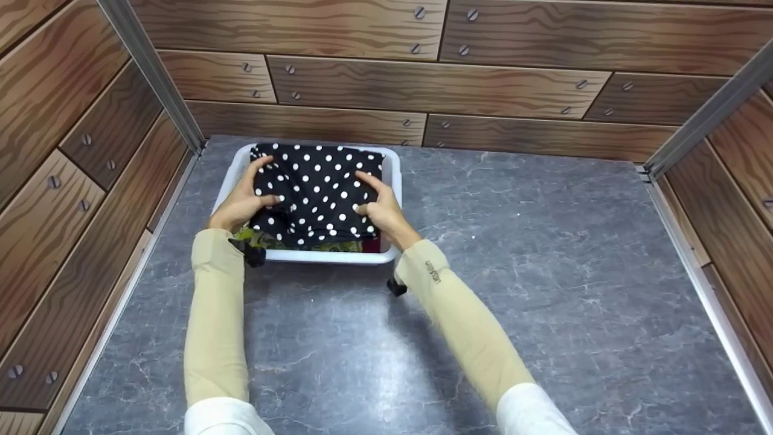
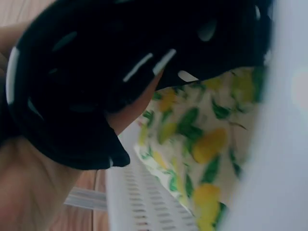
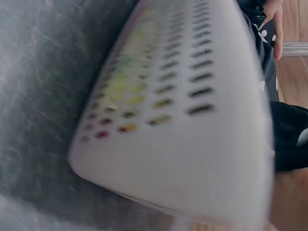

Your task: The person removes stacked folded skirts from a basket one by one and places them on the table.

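A black cloth with white polka dots [image 1: 320, 187] lies spread across the top of a white plastic basket [image 1: 326, 258]. At its left side my left hand [image 1: 238, 202] grips it, thumb and forefinger apart on top; the left wrist view shows the cloth's dark edge draped over the fingers. My right hand [image 1: 386, 212] holds the opposite side, with some fingers hidden by the cloth. Beneath it lies a white cloth printed with lemons and green leaves [image 2: 207, 144]. A bit of red cloth [image 1: 371, 244] shows at the basket's front right corner.
Slotted walls surround the basket, which stands on a grey marbled floor [image 1: 543, 272] near the back left corner. Wood-patterned panels [image 1: 350, 84] enclose the back and sides, joined by metal corner posts [image 1: 157, 72].
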A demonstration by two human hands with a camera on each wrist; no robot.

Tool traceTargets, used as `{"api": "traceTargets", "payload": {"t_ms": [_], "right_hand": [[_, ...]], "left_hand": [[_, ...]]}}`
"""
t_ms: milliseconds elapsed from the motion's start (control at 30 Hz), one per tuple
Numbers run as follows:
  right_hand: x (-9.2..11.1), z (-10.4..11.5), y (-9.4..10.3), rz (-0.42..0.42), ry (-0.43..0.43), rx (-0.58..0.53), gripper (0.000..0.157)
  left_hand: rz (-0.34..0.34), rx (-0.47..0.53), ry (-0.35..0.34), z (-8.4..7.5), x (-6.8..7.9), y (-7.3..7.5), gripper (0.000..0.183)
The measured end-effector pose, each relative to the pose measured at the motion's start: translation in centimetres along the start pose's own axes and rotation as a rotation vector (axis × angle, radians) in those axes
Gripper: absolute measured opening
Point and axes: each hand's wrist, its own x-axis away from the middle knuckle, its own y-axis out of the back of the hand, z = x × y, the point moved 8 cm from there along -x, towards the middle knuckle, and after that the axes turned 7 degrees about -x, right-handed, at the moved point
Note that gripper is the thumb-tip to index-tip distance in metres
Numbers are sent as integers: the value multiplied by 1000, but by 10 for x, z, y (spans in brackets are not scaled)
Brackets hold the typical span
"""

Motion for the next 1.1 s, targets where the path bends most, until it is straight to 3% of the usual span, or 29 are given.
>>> {"api": "traceTargets", "payload": {"t_ms": [267,533,1100], "right_hand": [[3,29,17,-1,80,50,79],[11,44,41,1,131,-7,78],[22,50,91,-26,129,-46,78]], "left_hand": [[-40,33,4,-27,1,-2,86],[-47,61,-7,-41,-1,-20,86],[-76,136,-97,-60,-11,-59,85]]}}
